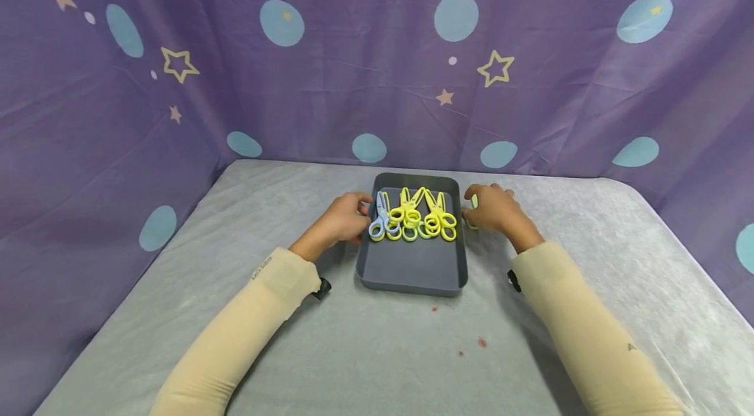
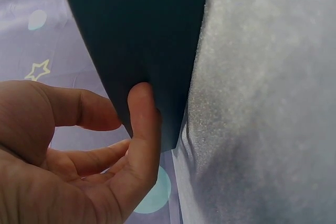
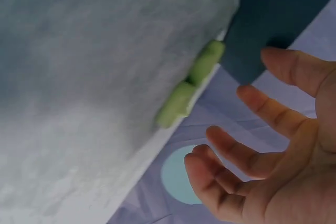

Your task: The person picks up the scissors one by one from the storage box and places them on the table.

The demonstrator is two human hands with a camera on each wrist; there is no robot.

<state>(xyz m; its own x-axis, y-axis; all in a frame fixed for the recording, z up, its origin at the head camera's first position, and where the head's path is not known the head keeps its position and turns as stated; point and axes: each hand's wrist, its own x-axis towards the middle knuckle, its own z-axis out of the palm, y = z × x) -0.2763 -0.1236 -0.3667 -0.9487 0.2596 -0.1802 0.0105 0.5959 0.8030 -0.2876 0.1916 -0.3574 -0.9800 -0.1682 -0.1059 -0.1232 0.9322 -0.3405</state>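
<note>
Both arms reach forward over the desk [image 1: 377, 350] in cream sleeves [image 1: 235, 331], bare at the wrists, converging on the grey tray [image 1: 412, 269] from either side. The left grip [image 1: 345, 216] is at the tray's left wall with its fingers bent; the left wrist view shows one fingertip laid against the outside of that wall and another digit reaching the rim, though I cannot tell whether the wall is pinched between them. The right grip [image 1: 496, 207] is palm down just beyond the tray's right wall, its fingers apart, loosely bent and holding nothing. A green item [image 3: 190, 85] lies on the desk below these fingers, apart from them in the right wrist view and mostly hidden by them from the head, near the tray's right wall. Inside the tray, between the two grips, scissors are bunched toward the far half: blue scissors [image 1: 381, 212] at the left, nearest the left grip, yellow scissors [image 1: 436, 207] across the middle and right, and green loops [image 1: 410, 237] partly covered among them.
</note>
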